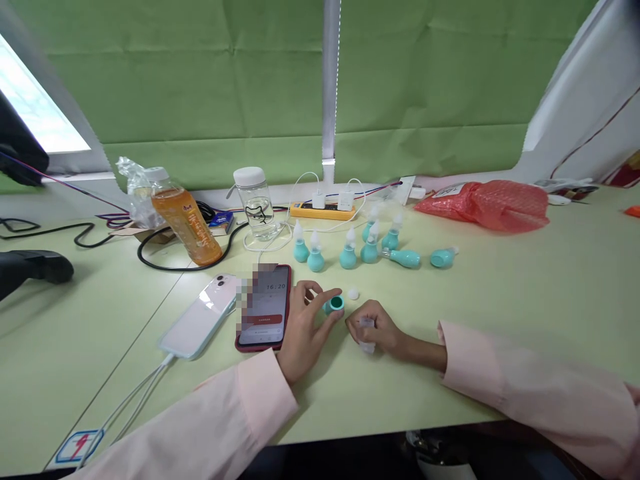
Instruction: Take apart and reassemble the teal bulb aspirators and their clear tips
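Your pink left sleeve [215,413] fills the lower left of the frame, leading to your left hand [303,327], which pinches 1 teal bulb [334,305] near the centre, its open mouth showing, while your right hand [383,327], just right of it, curls around a clear plastic piece [367,335]. Above them, 6 tipped bulbs [349,257] stand upright. You seem to be handling bulb and clear piece separately; the next move likely calls for a light, steady pinch, mouth unobstructed

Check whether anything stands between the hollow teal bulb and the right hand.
Nothing visible stands between the hollow teal bulb in the left hand and the right hand; the small round white cap lies beyond the gap.
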### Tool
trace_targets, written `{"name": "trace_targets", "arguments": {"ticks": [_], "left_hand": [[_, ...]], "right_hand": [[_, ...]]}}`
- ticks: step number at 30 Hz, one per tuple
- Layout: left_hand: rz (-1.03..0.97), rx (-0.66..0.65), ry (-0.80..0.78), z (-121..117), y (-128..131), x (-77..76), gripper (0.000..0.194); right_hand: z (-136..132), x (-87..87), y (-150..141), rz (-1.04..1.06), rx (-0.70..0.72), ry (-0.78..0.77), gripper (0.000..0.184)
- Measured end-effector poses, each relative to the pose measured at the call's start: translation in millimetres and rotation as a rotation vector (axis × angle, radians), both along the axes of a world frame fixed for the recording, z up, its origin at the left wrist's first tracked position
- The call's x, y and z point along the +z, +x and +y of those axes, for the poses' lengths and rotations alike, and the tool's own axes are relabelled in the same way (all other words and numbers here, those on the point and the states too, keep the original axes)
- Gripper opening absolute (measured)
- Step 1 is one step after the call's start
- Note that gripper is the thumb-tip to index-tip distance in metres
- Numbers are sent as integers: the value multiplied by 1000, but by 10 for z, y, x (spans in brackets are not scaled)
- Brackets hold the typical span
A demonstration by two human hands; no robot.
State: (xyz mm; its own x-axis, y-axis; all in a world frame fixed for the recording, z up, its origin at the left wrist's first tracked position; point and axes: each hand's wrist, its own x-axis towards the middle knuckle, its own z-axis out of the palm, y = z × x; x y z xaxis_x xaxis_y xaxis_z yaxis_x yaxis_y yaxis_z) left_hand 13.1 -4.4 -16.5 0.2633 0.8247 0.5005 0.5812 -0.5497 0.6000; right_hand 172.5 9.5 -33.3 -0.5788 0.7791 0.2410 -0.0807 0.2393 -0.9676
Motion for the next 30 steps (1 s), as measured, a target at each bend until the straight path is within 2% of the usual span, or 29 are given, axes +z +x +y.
{"name": "trace_targets", "arguments": {"ticks": [4,10,15,19,21,22,25,27,30], "left_hand": [[176,11,66,148,92,54,29],[555,174,118,326,189,126,32],[646,212,149,365,164,155,35],[483,227,254,236,119,218,30],[300,136,276,109,94,221,25],[206,50,243,42,84,207,23],[-3,-125,-15,-119,66,115,27],[-106,-157,-206,-162,64,48,23],[-262,-164,-389,-145,63,3,20]], "right_hand": [[-20,8,-6,-32,7,2,22],[-21,18,-18,7,-39,-39,21],[-25,-1,-20,-14,-68,-85,27],[-38,24,-36,38,-216,-101,28],[-45,47,-48,51,-274,-103,28],[-49,57,-53,37,-279,-110,29],[-61,70,-63,-78,-230,-123,34],[-67,66,-66,-135,-206,-97,38],[-67,52,-65,-132,-201,-34,42]]}}
